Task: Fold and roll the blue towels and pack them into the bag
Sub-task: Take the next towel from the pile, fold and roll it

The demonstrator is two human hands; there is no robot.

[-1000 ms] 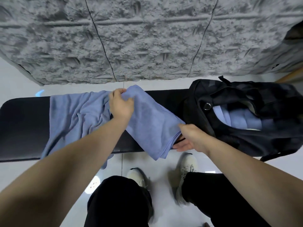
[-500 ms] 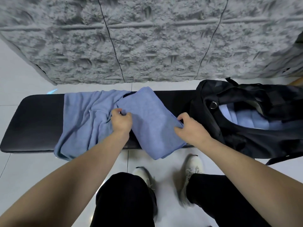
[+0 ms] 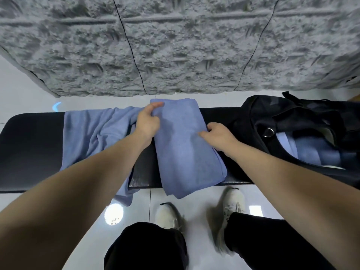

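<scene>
Straightened since before, the folded towel (image 3: 185,145) lies across the bench (image 3: 29,152), both hands (image 3: 147,123) (image 3: 218,136) pinching its edges.

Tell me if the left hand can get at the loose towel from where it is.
Probably yes: the left hand grips the folded towel's left edge, and the loose towel lies just beside it on the bench, nothing between.

– Wall condition?
– Rough grey textured wall (image 3: 175,45), panels divided by thin dark seams.
– Floor and furniture?
– Glossy pale tiled floor (image 3: 23,90) showing light reflections; a long black padded worktop (image 3: 29,149) standing near the wall.
</scene>
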